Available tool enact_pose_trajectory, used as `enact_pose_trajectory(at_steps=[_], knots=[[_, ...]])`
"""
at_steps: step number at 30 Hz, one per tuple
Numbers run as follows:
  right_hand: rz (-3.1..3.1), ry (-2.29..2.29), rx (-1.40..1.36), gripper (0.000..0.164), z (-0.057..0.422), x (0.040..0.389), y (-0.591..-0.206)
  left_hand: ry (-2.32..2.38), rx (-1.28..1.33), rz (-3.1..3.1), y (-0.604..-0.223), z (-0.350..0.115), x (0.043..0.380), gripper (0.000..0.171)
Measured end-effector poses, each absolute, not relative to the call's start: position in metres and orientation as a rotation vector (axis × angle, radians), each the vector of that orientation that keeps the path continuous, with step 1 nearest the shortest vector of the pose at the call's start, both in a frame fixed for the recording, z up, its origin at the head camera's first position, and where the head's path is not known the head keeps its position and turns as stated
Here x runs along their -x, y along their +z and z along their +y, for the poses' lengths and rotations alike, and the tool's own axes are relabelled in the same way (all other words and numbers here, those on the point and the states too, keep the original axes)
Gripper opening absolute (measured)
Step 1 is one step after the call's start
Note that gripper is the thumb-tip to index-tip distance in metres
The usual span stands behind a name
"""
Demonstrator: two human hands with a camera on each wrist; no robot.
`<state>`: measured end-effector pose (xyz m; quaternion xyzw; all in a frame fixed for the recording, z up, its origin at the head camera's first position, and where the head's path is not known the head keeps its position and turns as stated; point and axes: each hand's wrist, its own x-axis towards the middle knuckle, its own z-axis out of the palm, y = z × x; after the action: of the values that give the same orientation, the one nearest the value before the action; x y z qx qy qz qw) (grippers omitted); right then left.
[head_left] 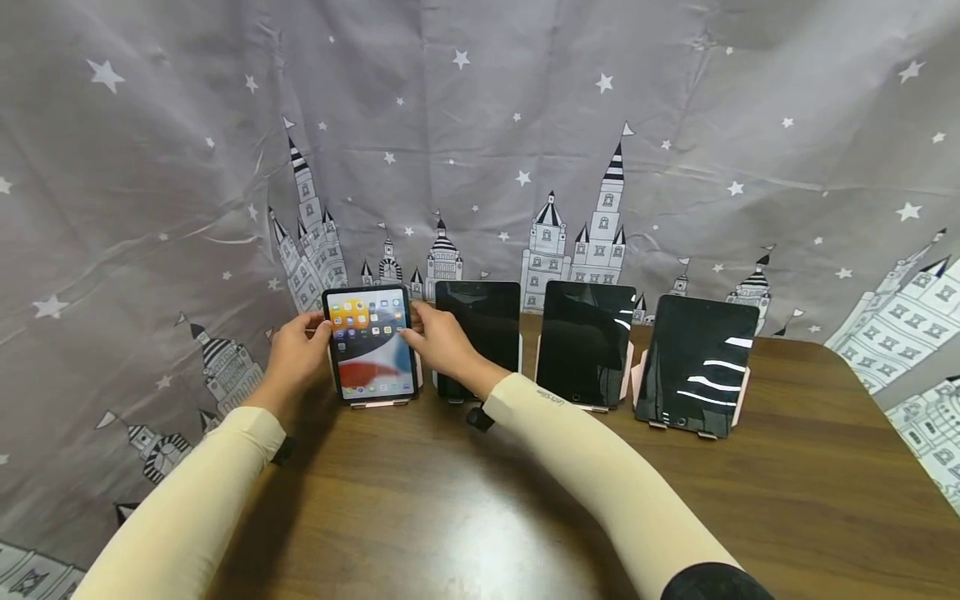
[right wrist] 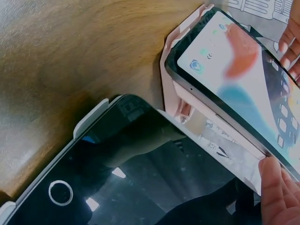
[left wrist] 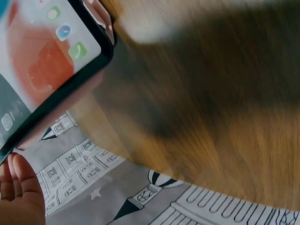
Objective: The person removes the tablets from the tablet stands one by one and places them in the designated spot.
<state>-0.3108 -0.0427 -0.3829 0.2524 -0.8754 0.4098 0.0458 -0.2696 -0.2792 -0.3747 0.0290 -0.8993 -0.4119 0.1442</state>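
Note:
A lit tablet with a home screen of app icons leans upright on a pink stand at the left of the row. My left hand grips its left edge, thumb toward the front. On the opposite edge my right hand holds the tablet, its thumb at the screen's border and other fingers partly hidden behind. In the left wrist view, fingertips meet the dark rim of the tablet. The right wrist view has the thumb against the side of the same tablet.
Three dark-screened tablets stand to the right on stands: one partly behind my right hand and forearm, a middle one, and a far right one. They rest on a brown wooden table. A grey castle-print curtain hangs behind.

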Motion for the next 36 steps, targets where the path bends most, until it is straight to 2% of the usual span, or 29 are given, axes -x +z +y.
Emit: enact_pose_trajectory(at_steps=[18,26,36], knots=[[-2.482,1.151,-0.763,0.029,-0.047,0.312,-0.392,-1.233,-0.230,-2.500,-0.382,-0.275,0.264,0.035],[-2.432,1.191,-0.801,0.027,-0.047,0.308,-0.399,-1.269,-0.240,-2.397,-0.387,-0.272,0.258,0.026],[-2.405,1.239,-0.833,0.025,-0.046,0.304,-0.398,-1.310,-0.236,-2.371,-0.386,-0.272,0.253,0.026]])
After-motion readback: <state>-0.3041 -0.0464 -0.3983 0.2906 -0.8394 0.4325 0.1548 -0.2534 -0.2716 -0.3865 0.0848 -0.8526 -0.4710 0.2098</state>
